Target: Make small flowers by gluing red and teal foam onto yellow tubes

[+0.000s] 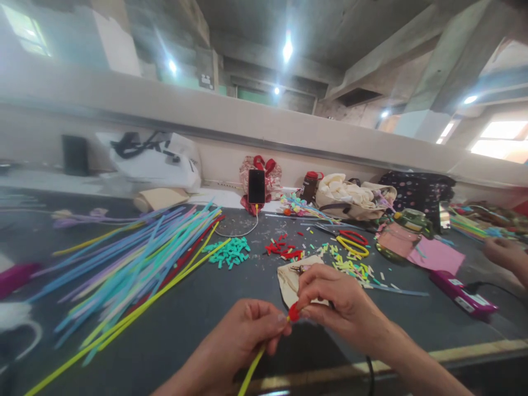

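Note:
My left hand (pixel 258 330) pinches a yellow pipe cleaner (pixel 252 369) near its upper end, thumb and fingers pressed together. At that end sits a small red pipe-cleaner piece (pixel 293 312), gripped by the fingertips of my right hand (pixel 336 300). The two hands are almost touching, low over the table's near edge. Behind my right hand lies a cream cloth or pad (pixel 287 283), partly hidden by the hand. Just beyond are short cut pieces: a red pile (pixel 284 248), a teal pile (pixel 230 253) and a yellow pile (pixel 350 268).
Long coloured pipe cleaners (pixel 136 275) spread across the left. Scissors (pixel 352 242), a glass jar (pixel 398 239), pink paper (pixel 439 256) and a magenta device (pixel 464 294) lie right. A propped phone (pixel 256 187) stands behind. Another person's hand (pixel 505 253) is at far right.

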`<control>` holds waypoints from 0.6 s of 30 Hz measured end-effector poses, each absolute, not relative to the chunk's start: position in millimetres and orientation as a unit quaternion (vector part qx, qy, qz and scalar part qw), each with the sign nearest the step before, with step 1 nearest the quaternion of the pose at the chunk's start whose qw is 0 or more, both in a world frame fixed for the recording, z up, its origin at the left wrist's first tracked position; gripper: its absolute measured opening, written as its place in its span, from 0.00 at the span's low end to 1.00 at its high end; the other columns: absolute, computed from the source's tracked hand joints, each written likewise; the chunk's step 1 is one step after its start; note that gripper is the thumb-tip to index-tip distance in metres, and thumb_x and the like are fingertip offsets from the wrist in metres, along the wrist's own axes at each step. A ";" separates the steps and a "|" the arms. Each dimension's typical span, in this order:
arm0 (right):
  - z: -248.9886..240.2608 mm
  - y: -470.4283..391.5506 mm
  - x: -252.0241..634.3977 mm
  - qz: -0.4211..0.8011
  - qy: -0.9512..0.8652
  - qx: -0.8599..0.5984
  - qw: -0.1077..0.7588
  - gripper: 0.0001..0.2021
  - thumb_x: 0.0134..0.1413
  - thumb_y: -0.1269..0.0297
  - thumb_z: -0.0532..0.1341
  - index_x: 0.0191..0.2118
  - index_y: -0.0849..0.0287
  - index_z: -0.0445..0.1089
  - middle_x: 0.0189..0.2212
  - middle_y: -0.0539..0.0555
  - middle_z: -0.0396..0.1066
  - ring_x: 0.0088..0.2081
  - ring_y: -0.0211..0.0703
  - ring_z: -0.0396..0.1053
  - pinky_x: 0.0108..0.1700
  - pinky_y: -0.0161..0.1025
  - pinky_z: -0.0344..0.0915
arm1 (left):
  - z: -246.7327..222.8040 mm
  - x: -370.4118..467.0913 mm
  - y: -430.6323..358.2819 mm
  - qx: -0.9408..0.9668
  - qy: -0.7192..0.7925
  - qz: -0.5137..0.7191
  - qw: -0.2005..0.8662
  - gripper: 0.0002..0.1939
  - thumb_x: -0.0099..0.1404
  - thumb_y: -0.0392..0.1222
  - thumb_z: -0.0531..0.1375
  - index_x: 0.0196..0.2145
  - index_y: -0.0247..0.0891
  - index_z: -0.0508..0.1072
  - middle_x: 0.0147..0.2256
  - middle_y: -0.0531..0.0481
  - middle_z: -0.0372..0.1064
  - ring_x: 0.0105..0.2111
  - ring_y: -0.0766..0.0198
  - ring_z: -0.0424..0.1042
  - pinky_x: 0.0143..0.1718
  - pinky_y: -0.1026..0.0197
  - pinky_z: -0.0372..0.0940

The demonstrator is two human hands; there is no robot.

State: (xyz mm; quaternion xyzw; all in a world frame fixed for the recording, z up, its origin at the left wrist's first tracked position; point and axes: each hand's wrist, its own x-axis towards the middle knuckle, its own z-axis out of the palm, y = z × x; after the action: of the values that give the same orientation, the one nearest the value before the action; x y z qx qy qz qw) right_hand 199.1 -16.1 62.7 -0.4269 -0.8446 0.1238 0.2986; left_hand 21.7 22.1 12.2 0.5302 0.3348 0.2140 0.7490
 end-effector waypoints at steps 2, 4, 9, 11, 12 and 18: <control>62.0 -16.3 198.6 0.120 -0.846 -0.431 0.291 0.04 0.51 0.71 0.56 0.29 0.61 0.68 0.31 0.52 0.66 0.34 0.35 0.63 0.37 0.33 0.59 | 11.0 21.3 22.2 0.533 0.345 0.207 0.745 0.14 0.49 0.49 0.58 0.21 0.34 0.71 0.13 0.57 0.58 0.14 0.73 0.43 0.19 0.64 0.37; 61.3 -16.4 198.3 0.112 -0.848 -0.433 0.283 0.04 0.51 0.71 0.56 0.29 0.61 0.68 0.30 0.52 0.66 0.34 0.36 0.63 0.37 0.33 0.59 | 9.9 20.9 22.1 0.534 0.351 0.205 0.741 0.13 0.50 0.48 0.58 0.21 0.34 0.70 0.13 0.57 0.58 0.14 0.73 0.43 0.19 0.64 0.37; 61.2 -17.1 196.1 0.085 -0.855 -0.434 0.270 0.06 0.52 0.70 0.55 0.29 0.60 0.68 0.30 0.53 0.67 0.33 0.37 0.63 0.36 0.35 0.59 | 8.2 20.7 20.9 0.544 0.343 0.224 0.733 0.13 0.51 0.47 0.57 0.22 0.33 0.71 0.13 0.57 0.58 0.15 0.73 0.45 0.19 0.65 0.38; 61.4 -17.5 195.2 0.073 -0.856 -0.438 0.264 0.06 0.52 0.70 0.55 0.29 0.60 0.68 0.30 0.53 0.67 0.33 0.38 0.63 0.36 0.35 0.59 | 9.1 20.7 20.4 0.549 0.351 0.230 0.723 0.13 0.52 0.46 0.57 0.22 0.33 0.71 0.13 0.57 0.58 0.15 0.73 0.46 0.19 0.65 0.39; 61.3 -17.7 194.8 0.068 -0.856 -0.440 0.262 0.06 0.52 0.70 0.55 0.29 0.60 0.68 0.30 0.53 0.67 0.33 0.38 0.63 0.36 0.35 0.59 | 9.8 20.7 20.2 0.553 0.357 0.228 0.717 0.12 0.52 0.46 0.56 0.22 0.33 0.70 0.13 0.57 0.58 0.15 0.73 0.47 0.19 0.65 0.39; 58.6 -17.9 194.2 0.043 -0.862 -0.444 0.241 0.05 0.51 0.69 0.56 0.27 0.59 0.67 0.29 0.52 0.67 0.32 0.37 0.63 0.35 0.35 0.58 | 13.9 21.4 19.1 0.570 0.388 0.221 0.690 0.11 0.52 0.43 0.56 0.20 0.33 0.70 0.13 0.58 0.57 0.16 0.72 0.50 0.18 0.67 0.41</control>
State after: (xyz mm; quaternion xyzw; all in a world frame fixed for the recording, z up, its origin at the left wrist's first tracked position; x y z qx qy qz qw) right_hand 194.2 -17.9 58.6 -0.4438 -0.8621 0.0429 0.2407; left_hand 21.4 19.1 13.9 0.5699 0.3877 0.2212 0.6899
